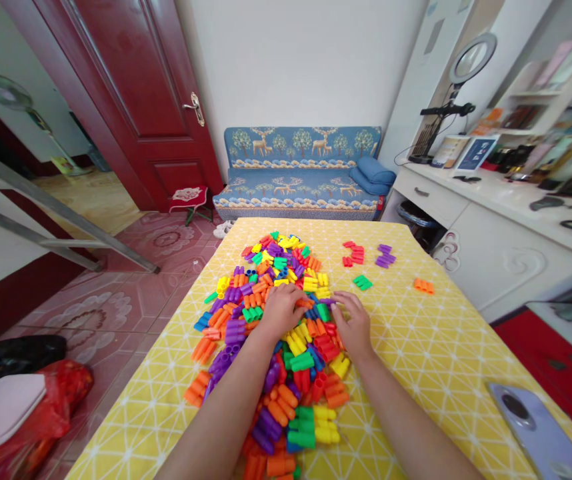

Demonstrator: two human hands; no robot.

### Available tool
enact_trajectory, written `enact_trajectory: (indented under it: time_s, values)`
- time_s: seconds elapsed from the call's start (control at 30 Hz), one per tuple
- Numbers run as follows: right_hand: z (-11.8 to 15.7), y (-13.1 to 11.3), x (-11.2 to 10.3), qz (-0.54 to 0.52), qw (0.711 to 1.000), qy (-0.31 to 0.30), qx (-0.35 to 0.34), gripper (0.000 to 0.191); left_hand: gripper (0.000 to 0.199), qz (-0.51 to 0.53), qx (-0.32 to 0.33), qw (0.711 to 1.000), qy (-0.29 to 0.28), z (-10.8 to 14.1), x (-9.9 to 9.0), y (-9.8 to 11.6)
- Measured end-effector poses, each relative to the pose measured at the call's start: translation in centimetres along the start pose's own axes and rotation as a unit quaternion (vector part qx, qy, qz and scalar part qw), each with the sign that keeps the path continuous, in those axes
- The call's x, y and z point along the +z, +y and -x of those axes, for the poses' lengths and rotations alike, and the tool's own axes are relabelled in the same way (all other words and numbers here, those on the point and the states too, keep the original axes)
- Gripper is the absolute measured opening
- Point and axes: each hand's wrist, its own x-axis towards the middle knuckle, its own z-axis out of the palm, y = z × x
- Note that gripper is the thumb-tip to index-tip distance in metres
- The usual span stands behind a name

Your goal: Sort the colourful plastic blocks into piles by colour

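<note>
A long heap of plastic building blocks [253, 313] in red, orange, yellow, green, blue and purple covers the middle and left of the table. Each block looks like a row of joined bullet-shaped tubes. Over the heap, my left hand [285, 308] has its thumb and fingers closed around an orange block [306, 303]. My right hand [355, 325], at the heap's right edge, pinches a purple block [327, 302] between thumb and fingers. Both fingertips are partly hidden. To the right lie sorted red blocks [353, 254], purple blocks [385, 256], a green block [363, 283] and an orange block [423, 286].
The table wears a yellow patterned cloth [416, 373]. A phone [531, 427] lies at its near right corner. Beyond stand a blue sofa [301, 180] and a small stool [189, 198]. A white dresser [496, 220] flanks the right; a metal ladder [66, 220] is left.
</note>
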Motion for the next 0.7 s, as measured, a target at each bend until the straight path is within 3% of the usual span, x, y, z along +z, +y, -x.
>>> enact_trajectory:
  time_s: [0.2, 0.43, 0.7]
  values:
    - [-0.1, -0.8, -0.3, 0.025, 0.993, -0.088, -0.078, 0.032, 0.018, 0.093, 0.024, 0.995, 0.039, 0.3, 0.3, -0.4]
    - [0.5, -0.8, 0.2, -0.021, 0.983, -0.156, -0.091, 0.051, 0.021, 0.232, 0.020, 0.972, 0.028, 0.6, 0.8, -0.5]
    - [0.3, -1.5, 0.3, -0.012, 0.980, -0.135, -0.146, 0.034, 0.026, 0.263, 0.011, 0.965, 0.012, 0.7, 1.0, -0.4]
